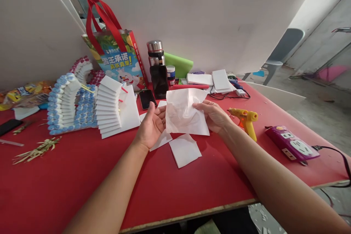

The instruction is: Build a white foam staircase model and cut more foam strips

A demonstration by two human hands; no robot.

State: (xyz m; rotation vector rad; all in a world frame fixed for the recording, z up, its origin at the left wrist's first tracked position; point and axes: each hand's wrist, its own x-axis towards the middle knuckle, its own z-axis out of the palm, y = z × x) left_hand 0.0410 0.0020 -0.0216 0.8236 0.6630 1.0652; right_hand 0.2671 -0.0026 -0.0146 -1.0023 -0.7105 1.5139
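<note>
A thin white paper napkin (187, 112), crinkled and partly unfolded, is held up above the red table. My right hand (215, 115) pinches its right side, thumb on the front and fingers behind. At its left edge is my left hand (151, 126), palm turned up, thumb raised and apart from the fingers; the fingertips are partly hidden near the napkin, and whether they touch it I cannot tell. Below lies a folded white napkin (185, 150) on the table, with another napkin (161, 142) beside it, partly covered by my left hand.
A yellow glue gun (248, 119) and purple power strip (292, 144) lie right on the red table (208, 186). Fanned white folded papers (108, 108) and a blue-white bundled craft (63, 102) stand left. Behind are a phone (159, 82), steel flask (155, 49), and gift bag (120, 60).
</note>
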